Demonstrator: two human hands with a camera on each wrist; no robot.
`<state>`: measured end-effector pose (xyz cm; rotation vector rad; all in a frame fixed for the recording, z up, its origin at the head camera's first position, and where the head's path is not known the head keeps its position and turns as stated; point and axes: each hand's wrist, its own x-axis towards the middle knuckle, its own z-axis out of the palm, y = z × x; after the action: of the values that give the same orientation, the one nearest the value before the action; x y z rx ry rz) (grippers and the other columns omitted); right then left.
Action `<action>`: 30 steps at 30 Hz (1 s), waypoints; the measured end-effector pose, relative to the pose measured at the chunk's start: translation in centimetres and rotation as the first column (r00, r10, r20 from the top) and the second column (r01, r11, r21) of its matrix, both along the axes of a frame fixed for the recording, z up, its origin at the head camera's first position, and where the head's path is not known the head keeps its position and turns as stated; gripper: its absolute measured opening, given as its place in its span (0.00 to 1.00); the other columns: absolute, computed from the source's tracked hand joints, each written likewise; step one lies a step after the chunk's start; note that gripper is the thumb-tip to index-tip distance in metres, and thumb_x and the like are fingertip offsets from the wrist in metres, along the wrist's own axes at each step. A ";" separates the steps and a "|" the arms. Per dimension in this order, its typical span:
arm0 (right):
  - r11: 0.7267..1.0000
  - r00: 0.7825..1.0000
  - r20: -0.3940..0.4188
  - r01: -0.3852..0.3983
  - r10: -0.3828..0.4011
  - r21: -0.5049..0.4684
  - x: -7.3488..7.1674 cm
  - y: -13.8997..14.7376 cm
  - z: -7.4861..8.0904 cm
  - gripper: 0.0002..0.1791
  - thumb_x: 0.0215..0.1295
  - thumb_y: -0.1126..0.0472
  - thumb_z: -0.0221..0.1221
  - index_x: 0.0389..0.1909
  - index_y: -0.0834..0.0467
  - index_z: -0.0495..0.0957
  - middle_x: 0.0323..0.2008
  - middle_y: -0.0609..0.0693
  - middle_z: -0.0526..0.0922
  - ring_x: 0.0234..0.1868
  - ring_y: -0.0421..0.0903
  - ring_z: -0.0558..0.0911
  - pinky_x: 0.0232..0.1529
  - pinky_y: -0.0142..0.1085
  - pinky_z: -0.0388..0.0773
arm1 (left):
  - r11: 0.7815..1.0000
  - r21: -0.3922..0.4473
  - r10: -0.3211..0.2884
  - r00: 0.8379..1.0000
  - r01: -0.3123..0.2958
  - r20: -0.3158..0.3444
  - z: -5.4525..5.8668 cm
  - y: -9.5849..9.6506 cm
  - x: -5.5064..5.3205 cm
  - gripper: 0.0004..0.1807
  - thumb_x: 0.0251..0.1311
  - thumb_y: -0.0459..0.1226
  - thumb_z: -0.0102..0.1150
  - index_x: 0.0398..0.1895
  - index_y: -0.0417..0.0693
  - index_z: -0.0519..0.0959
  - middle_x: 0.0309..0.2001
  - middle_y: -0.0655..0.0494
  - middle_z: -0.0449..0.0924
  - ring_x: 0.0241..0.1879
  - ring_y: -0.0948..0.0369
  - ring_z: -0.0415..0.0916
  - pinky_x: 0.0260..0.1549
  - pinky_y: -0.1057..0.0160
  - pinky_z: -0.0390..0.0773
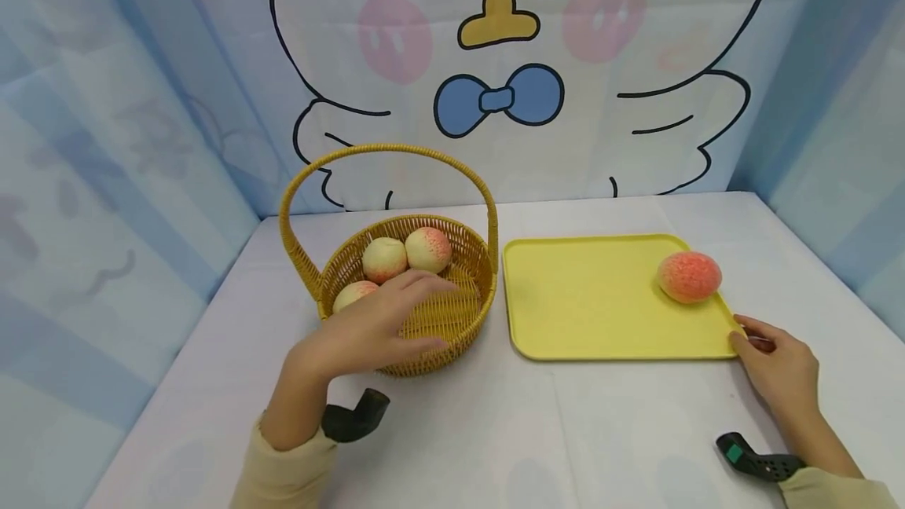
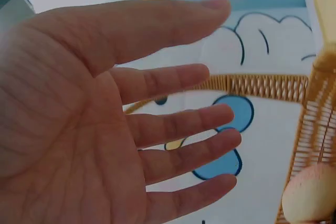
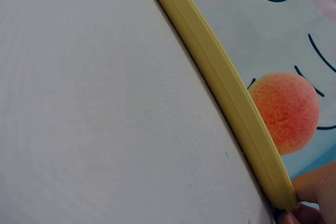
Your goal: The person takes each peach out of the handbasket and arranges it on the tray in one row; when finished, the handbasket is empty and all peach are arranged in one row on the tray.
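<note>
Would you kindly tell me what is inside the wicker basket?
Three peaches are visible in the wicker basket. The left hand partly covers one, and anything else behind that hand is hidden.
</note>
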<state>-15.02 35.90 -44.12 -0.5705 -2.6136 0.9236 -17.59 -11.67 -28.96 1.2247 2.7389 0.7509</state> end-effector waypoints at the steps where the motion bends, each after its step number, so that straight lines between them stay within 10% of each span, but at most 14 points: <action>1: 1.000 1.000 0.001 -0.001 0.001 -0.001 0.0 0.0 0.0 0.22 0.64 0.58 0.53 0.55 0.67 0.72 0.45 0.68 0.75 0.31 0.38 0.68 0.27 0.27 0.63 | 0.999 -0.011 0.032 0.999 -0.032 0.012 0.0 -0.2 -0.2 0.31 0.54 0.44 0.64 0.61 0.48 0.66 0.58 0.56 0.66 0.57 0.63 0.63 0.53 0.61 0.67; 7: 1.000 1.000 0.006 -0.004 0.004 0.000 -0.1 0.1 0.1 0.23 0.64 0.58 0.53 0.55 0.68 0.71 0.45 0.69 0.75 0.33 0.43 0.70 0.27 0.27 0.63 | 0.987 -0.051 0.158 0.985 -0.154 0.073 -0.4 -1.6 -1.4 0.33 0.51 0.42 0.67 0.61 0.48 0.66 0.58 0.54 0.66 0.53 0.61 0.65 0.52 0.57 0.67; 30: 1.000 1.000 0.017 0.010 -0.009 -0.009 -0.1 -0.1 0.1 0.23 0.64 0.58 0.53 0.56 0.68 0.71 0.45 0.69 0.74 0.36 0.50 0.70 0.26 0.26 0.63 | 0.958 -0.116 0.273 0.959 -0.263 0.081 -2.5 -3.8 -4.6 0.32 0.49 0.38 0.68 0.58 0.38 0.69 0.55 0.44 0.69 0.57 0.50 0.63 0.54 0.50 0.63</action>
<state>-15.10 35.76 -44.04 -0.5948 -2.6205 0.9322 -22.19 -15.48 -31.45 0.7842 2.8552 0.6557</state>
